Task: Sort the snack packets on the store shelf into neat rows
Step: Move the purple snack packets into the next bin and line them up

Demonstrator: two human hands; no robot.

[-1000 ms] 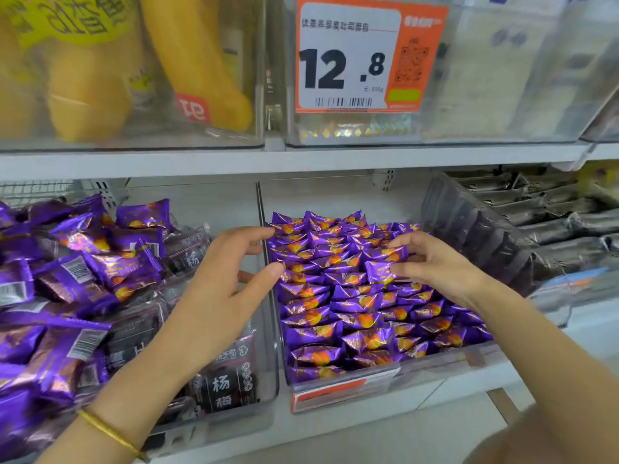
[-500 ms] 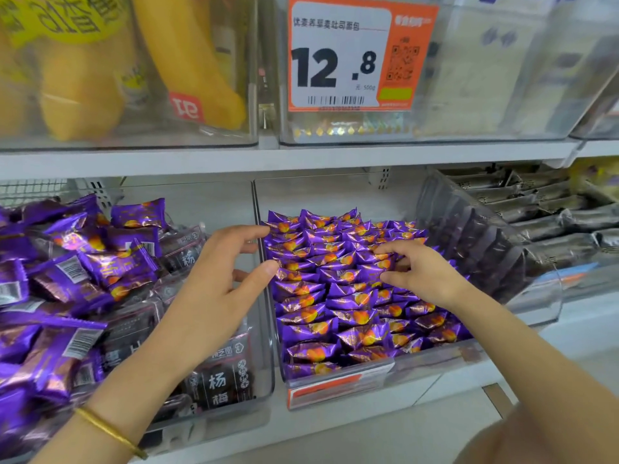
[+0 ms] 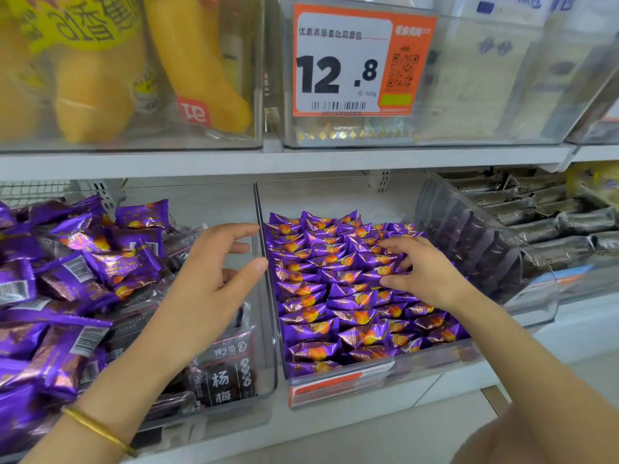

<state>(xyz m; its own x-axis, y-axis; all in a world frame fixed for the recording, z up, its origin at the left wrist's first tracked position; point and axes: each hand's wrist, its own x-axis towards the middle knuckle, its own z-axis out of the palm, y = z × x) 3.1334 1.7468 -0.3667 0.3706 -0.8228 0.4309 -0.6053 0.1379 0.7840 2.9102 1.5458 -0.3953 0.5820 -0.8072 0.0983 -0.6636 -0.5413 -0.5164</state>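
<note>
Head camera: a person's right hand [image 3: 425, 276] curls its fingers onto purple snack packets [image 3: 335, 296] rowed in the clear bin [image 3: 272, 329], seemingly tucking one straight; whether it pinches cannot be told. The left hand [image 3: 207, 283] hovers spread wide beside the bin's left wall, rows tight against it, open room overhead.

Price tag [image 3: 345, 61] on upper bin: big "12.8", small "元/500g", a Chinese product line ending "吐司面包", plus barcode and QR code; white text in its orange corner too blurred to read. Red label [image 3: 193, 110] on yellow pack [image 3: 201, 61] reads "91" as it sits. Large dark characters on the yellow wrapper [image 3: 77, 25], upside down, one looks like "香". Dark packet [image 3: 222, 373] in left bin: "杨梅". Purple packets [image 3: 77, 267] show barcodes, print unreadable. Lower orange label [image 3: 338, 383]: blurred.
</note>
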